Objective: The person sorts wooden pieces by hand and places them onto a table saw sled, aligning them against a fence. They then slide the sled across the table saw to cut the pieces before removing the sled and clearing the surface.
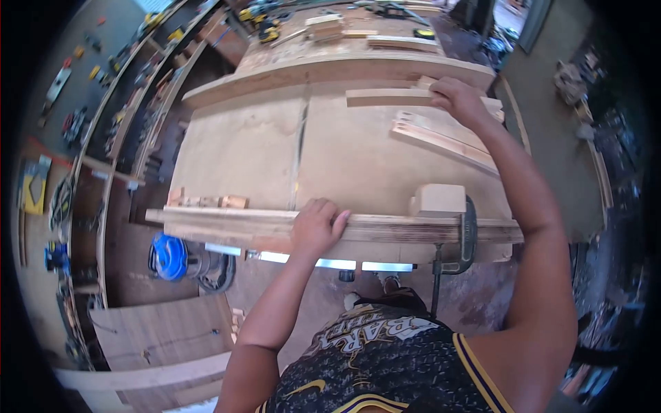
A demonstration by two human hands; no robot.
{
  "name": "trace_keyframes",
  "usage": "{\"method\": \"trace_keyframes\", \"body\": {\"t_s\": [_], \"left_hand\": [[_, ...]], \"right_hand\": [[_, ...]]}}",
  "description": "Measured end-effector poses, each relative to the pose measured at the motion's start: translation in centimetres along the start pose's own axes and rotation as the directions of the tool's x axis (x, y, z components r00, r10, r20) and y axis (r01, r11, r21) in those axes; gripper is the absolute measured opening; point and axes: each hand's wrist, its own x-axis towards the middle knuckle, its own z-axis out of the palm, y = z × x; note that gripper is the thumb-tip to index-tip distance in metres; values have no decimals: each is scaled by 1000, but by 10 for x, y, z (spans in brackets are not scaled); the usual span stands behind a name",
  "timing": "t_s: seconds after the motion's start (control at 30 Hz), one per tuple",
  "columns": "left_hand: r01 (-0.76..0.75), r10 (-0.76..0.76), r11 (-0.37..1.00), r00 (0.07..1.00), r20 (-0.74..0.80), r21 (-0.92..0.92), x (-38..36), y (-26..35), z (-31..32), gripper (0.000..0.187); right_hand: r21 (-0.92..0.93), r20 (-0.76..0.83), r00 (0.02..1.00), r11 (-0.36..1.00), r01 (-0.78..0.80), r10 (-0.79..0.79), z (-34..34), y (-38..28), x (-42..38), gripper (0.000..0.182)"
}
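While the pale wooden strip (389, 98) is lying near the far rail (330, 71), it is showing smooth faces and straight, squared edges. Closer to you, longer wooden pieces (447, 143) are slanting, and the near rail (227, 221) is displaying streaked wood. A dark metal clamp (469, 234) is standing at that rail beside a squared block (442, 199). Beneath these, a tan tabletop (234, 144) is spreading, split by a dark seam; cluttered shelves (172, 96) are running along your left, and a blue-topped machine (169, 256) is sitting low beside them. Your right hand (454, 98) is closing its fingers over the strip's right part; your left hand (318, 227) is resting across the near rail, but I cannot tell whether it is gripping.
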Motion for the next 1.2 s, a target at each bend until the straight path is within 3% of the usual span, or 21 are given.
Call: {"method": "trace_keyframes", "body": {"t_s": [0.1,0.17,0.2,0.27,0.33,0.4,0.43,0.47,0.53,0.57,0.6,0.67,0.7,0.77,0.87,0.93,0.97,1.1,1.17,1.2], "left_hand": [[-9,9,1000,1000,1,-27,-2,0,-3,26],[-2,2,1000,1000,10,-31,-5,0,-5,26],[-23,23,999,1000,-8,-40,-6,-1,-5,27],[-44,42,998,998,-39,-50,-8,-4,-5,27],[-60,59,998,998,-18,-31,-10,-3,-6,28],[-60,59,997,998,-12,-51,-11,-3,-8,29],[-52,52,997,999,-5,-59,-11,-3,-8,29],[-56,56,996,998,-2,-71,-11,-2,-8,29],[-65,65,997,998,-1,-51,-13,-3,-9,29],[-67,67,997,998,-6,-49,-14,-2,-9,30],[-54,54,997,999,-4,-50,-14,-3,-9,30],[-124,122,991,991,-47,-51,-17,-6,-8,29],[-201,190,977,972,-138,-69,-18,-11,-2,28],[-198,187,977,972,-140,-75,-23,-15,0,27],[-219,200,971,965,-170,-97,-21,-18,0,26],[-248,219,960,954,-205,-128,-21,-17,0,26],[-245,217,961,955,-201,-127,-20,-17,1,26],[-236,211,965,957,-201,-113,-21,-20,2,26],[-234,213,965,962,-173,-114,-17,-19,2,26],[-236,215,965,961,-171,-115,-17,-18,1,27]], "right_hand": [[93,-1,999,995,38,-39,-20,-60,3,26],[486,127,992,871,-70,9,-22,-86,8,27],[486,124,992,872,-51,-10,-20,-98,8,27],[631,255,965,746,-212,58,-12,-113,8,26],[617,242,969,763,-195,52,-4,-121,9,26],[739,346,936,598,-311,60,1,-126,15,34],[820,305,951,492,-294,59,9,-129,19,40],[814,309,948,497,-302,70,13,-128,25,40],[925,299,954,249,-288,-7,18,-138,35,41],[910,262,960,306,-281,103,23,-152,34,38],[908,273,957,302,-289,96,32,-167,32,38],[507,150,986,850,-142,75,55,-196,26,34],[536,244,967,819,-202,79,77,-205,20,30],[391,373,922,885,-253,98,128,-212,5,26],[388,453,890,887,-251,54,193,-202,-16,23],[359,615,787,871,-336,50,209,-203,-22,21],[356,632,773,908,-222,-58,213,-199,-24,22],[316,668,734,940,-125,-127,211,-200,-25,25],[130,627,777,976,-172,53,187,-209,-28,38],[131,628,776,975,-180,60,178,-207,-30,38]]}}
